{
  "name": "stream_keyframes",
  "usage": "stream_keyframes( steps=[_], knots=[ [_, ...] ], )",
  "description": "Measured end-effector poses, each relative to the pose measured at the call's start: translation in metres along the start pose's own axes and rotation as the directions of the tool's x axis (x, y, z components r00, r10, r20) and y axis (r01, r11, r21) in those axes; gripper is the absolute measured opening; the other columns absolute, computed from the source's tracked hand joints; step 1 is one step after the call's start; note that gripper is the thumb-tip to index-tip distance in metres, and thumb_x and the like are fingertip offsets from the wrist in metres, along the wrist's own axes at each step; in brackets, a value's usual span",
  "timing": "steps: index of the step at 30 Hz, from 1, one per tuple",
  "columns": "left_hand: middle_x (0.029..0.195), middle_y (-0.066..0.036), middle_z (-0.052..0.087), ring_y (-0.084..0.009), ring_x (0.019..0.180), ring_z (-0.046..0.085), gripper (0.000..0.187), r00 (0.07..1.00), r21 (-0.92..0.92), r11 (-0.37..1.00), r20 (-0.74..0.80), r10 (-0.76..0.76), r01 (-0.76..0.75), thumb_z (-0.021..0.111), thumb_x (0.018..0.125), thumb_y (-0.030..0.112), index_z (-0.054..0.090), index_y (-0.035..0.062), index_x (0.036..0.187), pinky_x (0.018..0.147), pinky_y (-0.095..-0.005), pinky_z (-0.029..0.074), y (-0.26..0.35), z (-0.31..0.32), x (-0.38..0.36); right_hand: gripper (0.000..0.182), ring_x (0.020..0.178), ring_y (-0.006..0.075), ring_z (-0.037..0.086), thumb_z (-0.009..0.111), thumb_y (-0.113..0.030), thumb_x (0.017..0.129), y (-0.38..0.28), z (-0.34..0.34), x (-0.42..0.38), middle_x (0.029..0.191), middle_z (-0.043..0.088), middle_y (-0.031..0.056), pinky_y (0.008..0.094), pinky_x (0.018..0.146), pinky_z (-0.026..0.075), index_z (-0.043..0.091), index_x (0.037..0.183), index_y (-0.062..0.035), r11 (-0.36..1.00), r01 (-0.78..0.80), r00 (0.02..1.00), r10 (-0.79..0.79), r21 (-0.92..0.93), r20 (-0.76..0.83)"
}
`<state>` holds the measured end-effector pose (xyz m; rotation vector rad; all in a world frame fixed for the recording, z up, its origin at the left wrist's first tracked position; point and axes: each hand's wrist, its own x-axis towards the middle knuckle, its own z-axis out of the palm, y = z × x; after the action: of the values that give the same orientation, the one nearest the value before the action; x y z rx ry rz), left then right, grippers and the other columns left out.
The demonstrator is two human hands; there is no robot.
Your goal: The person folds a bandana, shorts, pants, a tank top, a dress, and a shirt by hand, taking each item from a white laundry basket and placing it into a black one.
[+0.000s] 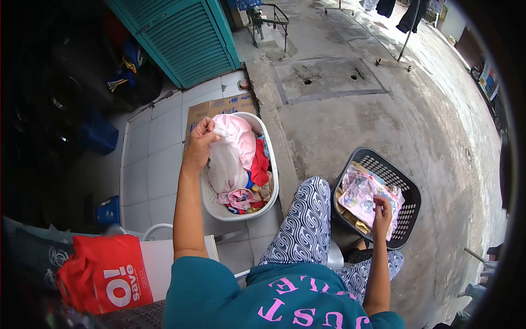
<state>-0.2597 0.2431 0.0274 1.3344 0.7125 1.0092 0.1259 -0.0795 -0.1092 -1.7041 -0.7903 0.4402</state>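
My left hand (pixel 201 137) is raised over the white laundry basket (pixel 270 164), thumb and fingers pinched on the edge of a pale pink and white garment (pixel 230 156). The garment hangs down into the basket, its thin white part nearest my wrist. Under it lie a red cloth (pixel 259 164) and several crumpled coloured clothes. On my other side, my right hand (pixel 382 213) hovers over the dark grey basket (pixel 410 205), fingers loosely bent and no cloth visibly gripped. Just beneath it a pink patterned cloth (pixel 361 192) rests on yellowish clothes.
The white basket stands on pale tiles by flattened cardboard (pixel 200 112); the dark basket is on concrete. A red and white shopping bag (pixel 109 274) is at lower left. Teal louvred doors (pixel 181 38) stand behind. Dark clothes (pixel 412 16) hang from a rack at upper right.
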Motion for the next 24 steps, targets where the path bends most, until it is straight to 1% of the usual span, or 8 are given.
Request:
stream_keyframes(
  steps=[7,10,13,16,18,19,22,24],
  knots=[
    [0.073,-0.001,0.050,-0.0121,0.072,0.055,0.021,0.955,-0.235,0.942,0.121,0.271,-0.238,0.049,0.065,-0.004,0.039,0.0124,0.074,0.069,-0.0258,0.049,0.128,0.092,0.002,0.016,0.083,0.0112,0.055,0.052,-0.003,0.083,-0.077,0.059,-0.003,0.093,0.058,0.0048,0.0220,0.071,0.043,0.057,0.098,-0.0018,0.986,-0.080,0.935,0.023,0.146,0.355],
    [0.075,-0.003,0.050,-0.0148,0.074,0.056,0.019,0.915,-0.363,0.891,0.189,0.356,-0.272,0.048,0.065,-0.002,0.039,0.0125,0.074,0.070,-0.0290,0.050,0.155,0.122,0.006,0.040,0.092,0.0147,0.054,0.060,-0.013,0.081,-0.088,0.085,-0.010,0.111,0.053,0.0105,0.0263,0.078,0.043,0.047,0.117,-0.0029,0.981,-0.115,0.831,0.010,0.154,0.557],
    [0.080,-0.003,0.051,-0.0173,0.080,0.055,0.017,0.827,-0.690,0.709,0.309,0.470,-0.146,0.048,0.067,0.001,0.042,0.0135,0.076,0.074,-0.0338,0.051,0.180,0.153,0.004,0.081,0.112,0.0251,0.044,0.065,-0.028,0.077,-0.075,0.108,-0.008,0.134,0.033,0.0166,0.0347,0.091,0.038,0.017,0.137,-0.0067,0.878,-0.397,0.822,0.212,0.267,0.528],
    [0.080,0.000,0.050,-0.0168,0.083,0.054,0.013,0.722,-0.779,0.626,0.410,0.557,-0.040,0.048,0.068,0.005,0.045,0.0152,0.076,0.075,-0.0344,0.050,0.199,0.166,0.007,0.084,0.118,0.0279,0.038,0.067,-0.031,0.075,-0.068,0.119,0.004,0.133,0.033,0.0177,0.0381,0.098,0.030,0.017,0.137,-0.0057,0.768,-0.515,0.855,0.429,0.382,0.290],
    [0.078,0.001,0.050,-0.0155,0.082,0.055,0.013,0.695,-0.734,0.677,0.462,0.551,-0.048,0.048,0.068,0.006,0.046,0.0159,0.076,0.073,-0.0337,0.050,0.206,0.166,0.009,0.073,0.120,0.0227,0.037,0.066,-0.031,0.075,-0.068,0.108,0.018,0.129,0.041,0.0109,0.0371,0.098,0.027,0.029,0.133,-0.0074,0.701,-0.498,0.850,0.277,0.510,0.448],
    [0.078,0.002,0.051,-0.0153,0.081,0.055,0.013,0.716,-0.721,0.686,0.431,0.549,-0.092,0.047,0.070,0.005,0.046,0.0162,0.077,0.073,-0.0338,0.050,0.207,0.167,0.010,0.048,0.108,0.0165,0.047,0.064,-0.029,0.079,-0.064,0.113,0.019,0.113,0.053,0.0036,0.0336,0.091,0.035,0.047,0.119,-0.0087,0.629,-0.475,0.880,0.336,0.616,0.336],
    [0.080,0.001,0.052,-0.0169,0.082,0.056,0.014,0.851,-0.719,0.686,0.285,0.442,-0.115,0.048,0.071,0.004,0.046,0.0162,0.077,0.076,-0.0354,0.050,0.199,0.155,0.023,0.027,0.093,0.0119,0.053,0.061,-0.023,0.082,-0.061,0.091,0.045,0.098,0.059,0.0004,0.0282,0.081,0.041,0.056,0.104,-0.0082,0.571,-0.452,0.886,0.199,0.685,0.419],
    [0.081,0.000,0.053,-0.0193,0.082,0.056,0.015,0.866,-0.702,0.710,0.322,0.383,-0.053,0.050,0.071,0.002,0.047,0.0150,0.077,0.080,-0.0388,0.050,0.186,0.125,0.042,0.019,0.083,0.0081,0.054,0.058,-0.018,0.084,-0.072,0.069,0.068,0.094,0.061,0.0003,0.0233,0.072,0.042,0.058,0.100,-0.0079,0.680,-0.312,0.947,0.169,0.664,0.273]
  ],
)
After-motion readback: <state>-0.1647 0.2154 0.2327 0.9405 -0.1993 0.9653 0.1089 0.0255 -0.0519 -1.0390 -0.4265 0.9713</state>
